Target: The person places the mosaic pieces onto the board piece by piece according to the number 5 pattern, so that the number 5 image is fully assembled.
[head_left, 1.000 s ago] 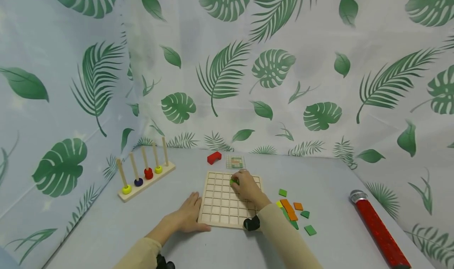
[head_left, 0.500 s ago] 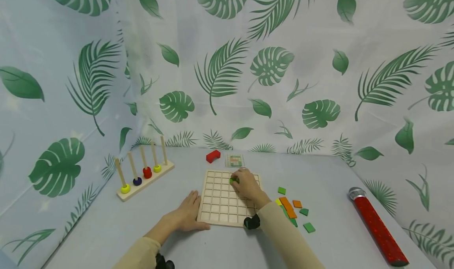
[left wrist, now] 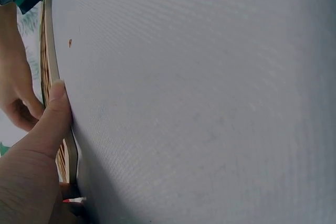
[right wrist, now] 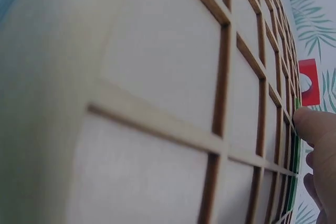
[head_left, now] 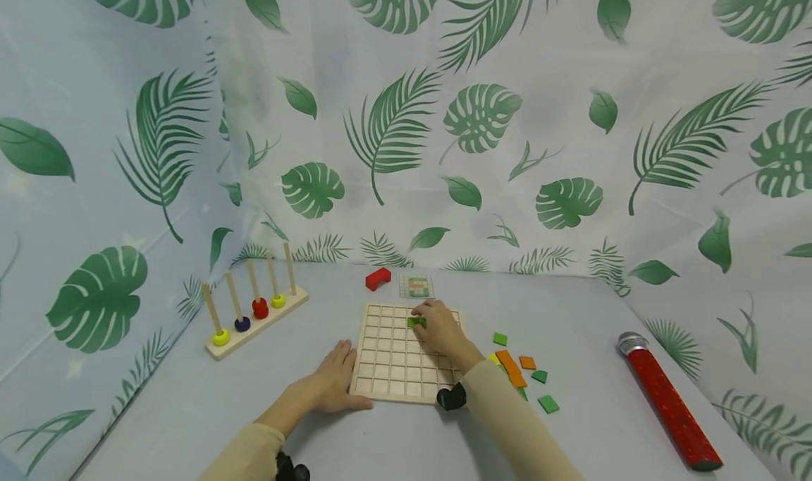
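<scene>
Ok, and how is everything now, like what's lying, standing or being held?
Grid board: lying flat
Green piece: on the board
Right fingers: curled at the green piece
Left fingers: straight, at the board's edge
Peg stand: standing, one peg bare
Red block: unheld
Pattern card: lying flat
Loose tiles: lying scattered, some overlapping
Red microphone: lying down

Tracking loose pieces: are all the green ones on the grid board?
No, a green square lies on the table, right of the grid board.
</scene>
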The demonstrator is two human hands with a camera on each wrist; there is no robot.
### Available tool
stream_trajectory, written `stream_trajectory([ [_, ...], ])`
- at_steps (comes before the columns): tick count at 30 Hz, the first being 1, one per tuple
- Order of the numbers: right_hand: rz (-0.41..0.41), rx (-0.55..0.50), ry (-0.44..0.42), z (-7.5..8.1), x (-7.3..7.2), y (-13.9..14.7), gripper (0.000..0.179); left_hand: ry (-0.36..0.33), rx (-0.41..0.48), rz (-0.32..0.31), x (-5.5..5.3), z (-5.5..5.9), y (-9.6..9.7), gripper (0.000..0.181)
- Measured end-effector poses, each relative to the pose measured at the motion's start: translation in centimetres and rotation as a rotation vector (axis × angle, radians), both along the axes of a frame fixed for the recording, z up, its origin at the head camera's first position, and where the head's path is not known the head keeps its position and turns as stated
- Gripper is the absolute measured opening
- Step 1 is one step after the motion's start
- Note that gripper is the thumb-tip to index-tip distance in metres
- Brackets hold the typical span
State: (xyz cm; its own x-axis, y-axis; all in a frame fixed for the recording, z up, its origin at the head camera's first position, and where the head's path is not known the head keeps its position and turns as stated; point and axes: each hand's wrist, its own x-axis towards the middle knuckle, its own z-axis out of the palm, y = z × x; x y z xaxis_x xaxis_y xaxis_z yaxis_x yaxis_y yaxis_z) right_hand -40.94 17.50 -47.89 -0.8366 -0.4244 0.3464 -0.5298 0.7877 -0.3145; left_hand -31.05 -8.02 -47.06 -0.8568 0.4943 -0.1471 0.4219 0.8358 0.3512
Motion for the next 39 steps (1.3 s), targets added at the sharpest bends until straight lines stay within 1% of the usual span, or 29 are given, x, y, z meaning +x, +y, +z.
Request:
stream_trajectory([
  [3,-0.018,-0.017,-0.014,0.3,0.3,0.6,0.025,-0.006,0.007,0.001,0.0,0.2,0.0,0.106],
  [6,-0.043,-0.048,-0.057,0.7,0.6,1.5,0.027,-0.006,0.006,-0.001,0.1,0.2,0.1,0.106],
  [12,-0.123,-0.079,-0.135,1.0,1.3,3.8,0.030,0.007,0.008,-0.005,0.2,0.2,0.0,0.105],
  [20,-0.182,-0.174,-0.144,1.6,2.3,7.4,0.031,0.019,0.005,-0.011,-0.1,0.1,-0.1,0.105],
  [24,-0.220,-0.154,-0.123,1.5,2.7,9.3,0.029,0.016,0.011,-0.014,0.0,0.1,-0.1,0.105],
  [27,-0.238,-0.138,-0.113,1.5,3.1,10.5,0.029,0.014,0.032,-0.016,0.1,0.1,-0.2,0.105],
  [30,-0.224,-0.138,-0.114,1.6,3.6,11.6,0.030,0.015,0.052,-0.015,0.2,0.1,-0.3,0.106],
  [34,-0.214,-0.113,-0.125,1.8,4.4,12.8,0.031,0.023,0.060,-0.014,0.3,0.1,-0.3,0.105],
  [39,-0.233,-0.074,-0.132,2.2,5.8,14.4,0.028,0.028,0.054,-0.012,0.3,0.0,-0.1,0.104],
])
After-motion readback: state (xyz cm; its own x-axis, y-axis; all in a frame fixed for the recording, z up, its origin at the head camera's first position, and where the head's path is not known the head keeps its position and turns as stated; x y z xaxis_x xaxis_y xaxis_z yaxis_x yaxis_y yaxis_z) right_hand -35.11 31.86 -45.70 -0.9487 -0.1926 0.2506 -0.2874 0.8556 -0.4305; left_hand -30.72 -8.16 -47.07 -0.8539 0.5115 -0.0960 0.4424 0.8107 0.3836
